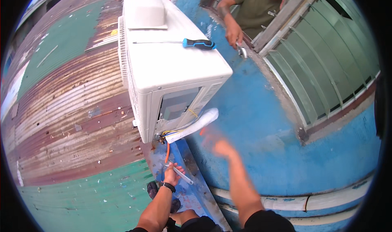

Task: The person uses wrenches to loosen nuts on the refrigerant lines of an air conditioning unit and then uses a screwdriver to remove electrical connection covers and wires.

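My left hand [172, 174], a dark band on its wrist, holds a silver wrench [183, 177] below the lower corner of a white air conditioner outdoor unit [183, 64]. Beside it an orange hose [168, 152] hangs from the brass valve fittings [161, 139]. My right hand [218, 144] is smeared by motion in front of the blue wall, right of a white-wrapped pipe [196, 126], so its fingers cannot be read. Thin yellow wires [173, 131] run along that pipe. On top of the unit lies a screwdriver [198, 44] with a blue and black handle.
At upper right a person [257, 11] leans out of a window, one hand gripping an adjustable wrench [242, 51]. Louvred glass panes [322, 56] flank them. Rusty corrugated roofing [73, 97] spreads along the left. White pipes [281, 203] line the lower wall. A blue beam [192, 179] runs beneath the unit.
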`<state>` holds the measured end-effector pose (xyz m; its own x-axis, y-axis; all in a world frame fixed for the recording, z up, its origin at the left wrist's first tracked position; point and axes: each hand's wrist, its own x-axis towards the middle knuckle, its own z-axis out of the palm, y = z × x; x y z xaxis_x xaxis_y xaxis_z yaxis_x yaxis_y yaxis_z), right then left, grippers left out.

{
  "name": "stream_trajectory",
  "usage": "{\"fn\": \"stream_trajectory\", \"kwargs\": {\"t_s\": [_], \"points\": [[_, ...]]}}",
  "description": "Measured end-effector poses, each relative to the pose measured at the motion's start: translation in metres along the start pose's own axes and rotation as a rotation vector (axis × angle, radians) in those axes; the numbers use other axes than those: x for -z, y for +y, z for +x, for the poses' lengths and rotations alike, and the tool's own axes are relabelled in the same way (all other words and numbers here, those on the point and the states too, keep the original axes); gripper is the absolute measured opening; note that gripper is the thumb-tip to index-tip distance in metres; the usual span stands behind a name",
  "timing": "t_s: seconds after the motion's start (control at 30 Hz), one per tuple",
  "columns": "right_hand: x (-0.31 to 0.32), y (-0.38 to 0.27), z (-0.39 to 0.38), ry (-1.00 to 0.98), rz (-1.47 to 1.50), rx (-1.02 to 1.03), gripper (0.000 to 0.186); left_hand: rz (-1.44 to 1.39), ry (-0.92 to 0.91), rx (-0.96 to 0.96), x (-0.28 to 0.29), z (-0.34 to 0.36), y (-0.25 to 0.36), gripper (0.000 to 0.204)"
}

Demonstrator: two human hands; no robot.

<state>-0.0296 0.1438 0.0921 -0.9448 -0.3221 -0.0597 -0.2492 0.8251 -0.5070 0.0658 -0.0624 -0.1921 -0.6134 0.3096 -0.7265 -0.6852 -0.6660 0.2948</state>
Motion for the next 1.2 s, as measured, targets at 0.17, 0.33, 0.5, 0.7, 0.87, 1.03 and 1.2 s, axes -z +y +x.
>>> {"fn": "stream_trajectory", "kwargs": {"t_s": [0.17, 0.33, 0.5, 0.7, 0.87, 1.03, 1.2], "points": [[0.189, 0.062, 0.132, 0.946, -0.06, 0.017, 0.084, 0.406, 0.055, -0.207, 0.023, 0.021, 0.011, 0.043], [0.173, 0.107, 0.189, 0.799, 0.461, 0.096, 0.064, 0.524, 0.081, -0.322, 0.012, 0.037, 0.019, 0.035], [0.166, 0.067, 0.191, 1.129, 0.537, 0.214, 0.044, 0.71, 0.067, -0.474, 0.027, 0.073, 0.039, 0.031], [0.142, 0.018, 0.071, 1.164, 0.516, 0.85, 0.039, 1.045, 0.24, -0.746, 0.046, 0.112, 0.03, 0.033], [-0.049, 0.061, -0.061, 0.827, 0.657, 0.818, 0.036, 1.087, 0.216, -0.978, 0.022, 0.113, 0.028, 0.042], [-0.327, 0.114, -0.084, 0.522, 0.794, -0.236, 0.035, 1.18, 0.284, -1.037, 0.017, 0.115, 0.039, 0.043], [-0.397, 0.15, -0.025, 0.265, 0.292, -0.303, 0.027, 1.181, 0.304, -1.135, 0.024, 0.129, 0.034, 0.045]]}}
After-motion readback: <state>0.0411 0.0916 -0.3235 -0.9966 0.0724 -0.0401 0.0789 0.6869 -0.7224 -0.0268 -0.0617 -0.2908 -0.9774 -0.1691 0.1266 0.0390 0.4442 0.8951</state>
